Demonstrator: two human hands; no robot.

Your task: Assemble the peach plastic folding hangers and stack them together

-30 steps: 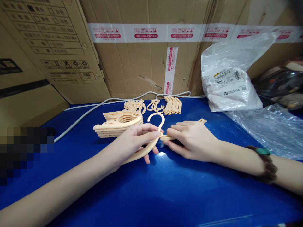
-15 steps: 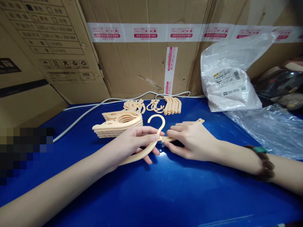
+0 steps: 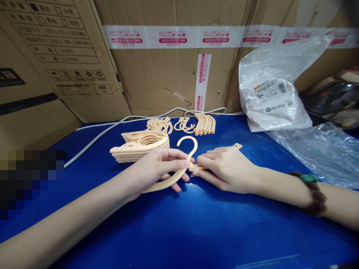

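Between thumb and fingers, my left hand (image 3: 165, 164) pinches a cream plastic hanger (image 3: 165, 183) close to where its hook joins its arm. The hook (image 3: 193, 144) stands up and curls to the left. My right hand (image 3: 224, 166) is closed around a cream hanger arm piece (image 3: 198, 168), whose near end meets the hanger's joint at my left thumb. The other end of that piece pokes out beyond my right knuckles. Whether the two parts are locked together I cannot tell. My palms hide much of both pieces.
A stack of folded hangers (image 3: 140, 145) lies just behind my left hand. Farther back are loose cream pieces (image 3: 158, 125), several hooks (image 3: 184, 125) and a row of curved arms (image 3: 204, 124). A white cable (image 3: 95, 149), cardboard boxes (image 3: 168, 74) and a plastic bag (image 3: 275, 101) border the blue table (image 3: 196, 231).
The arm piece in my right hand has come slightly nearer the hanger's joint, and its end now overlaps it. My left hand keeps its pinch.
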